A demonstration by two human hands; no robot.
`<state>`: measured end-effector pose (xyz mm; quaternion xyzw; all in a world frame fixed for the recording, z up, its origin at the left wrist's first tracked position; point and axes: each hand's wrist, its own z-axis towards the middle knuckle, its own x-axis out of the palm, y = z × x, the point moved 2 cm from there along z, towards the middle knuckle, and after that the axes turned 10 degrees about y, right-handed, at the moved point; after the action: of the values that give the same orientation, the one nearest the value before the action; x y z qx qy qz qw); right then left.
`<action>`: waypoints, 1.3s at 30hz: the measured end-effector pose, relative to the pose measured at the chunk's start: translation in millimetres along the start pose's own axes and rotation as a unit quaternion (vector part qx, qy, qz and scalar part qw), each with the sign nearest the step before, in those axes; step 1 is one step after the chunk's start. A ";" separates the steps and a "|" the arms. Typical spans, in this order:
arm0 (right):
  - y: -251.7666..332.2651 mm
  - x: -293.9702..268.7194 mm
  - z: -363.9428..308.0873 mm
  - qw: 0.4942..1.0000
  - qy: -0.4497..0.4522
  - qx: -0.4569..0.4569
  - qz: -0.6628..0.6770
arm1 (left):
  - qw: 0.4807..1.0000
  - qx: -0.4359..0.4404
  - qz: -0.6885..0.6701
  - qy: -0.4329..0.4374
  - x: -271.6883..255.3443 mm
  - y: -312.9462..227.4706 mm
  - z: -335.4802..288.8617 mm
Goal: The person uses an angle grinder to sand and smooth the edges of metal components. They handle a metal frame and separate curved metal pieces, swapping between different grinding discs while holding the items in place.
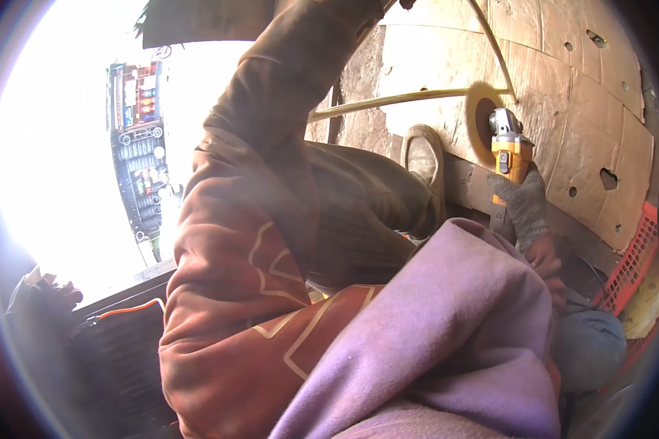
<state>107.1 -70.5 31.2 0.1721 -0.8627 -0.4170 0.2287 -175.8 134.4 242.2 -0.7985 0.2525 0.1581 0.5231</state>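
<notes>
My right hand, in a grey knitted glove, is closed round the body of a yellow angle grinder. The grinder's silver head points away from me, against a round disc with a tan rim and a darker middle. Close beyond the disc, two thin yellowish bars meet in a corner over the cardboard. My left arm, in a brownish-red sleeve, reaches far forward. Its hand lies past the top edge of the picture, so what it touches is hidden.
Flattened cardboard with several holes covers the ground ahead. My shoe rests at its near edge. A red plastic crate stands at the right. Past bright glare at the left, a vehicle is seen. An orange cable lies lower left.
</notes>
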 end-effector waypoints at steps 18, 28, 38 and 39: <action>-16.8 -7.8 15.2 0.999 -0.033 -0.003 -0.014 | 0.999 -0.029 -0.019 -0.035 -24.4 39.5 21.6; 9.8 19.2 -1.2 0.998 0.049 -0.042 0.001 | 0.994 -0.089 -0.021 -0.067 -22.5 42.4 35.5; -4.6 4.6 17.7 0.999 -0.009 -0.021 0.023 | 0.998 0.011 0.045 0.030 -23.2 52.2 17.7; -5.5 9.2 17.0 1.000 -0.024 0.010 -0.010 | 0.997 -0.010 0.076 0.019 -22.9 50.6 18.7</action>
<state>90.9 -67.4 19.9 0.1729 -0.8705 -0.4141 0.2022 -223.2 140.4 208.3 -0.7849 0.3208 0.1851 0.4968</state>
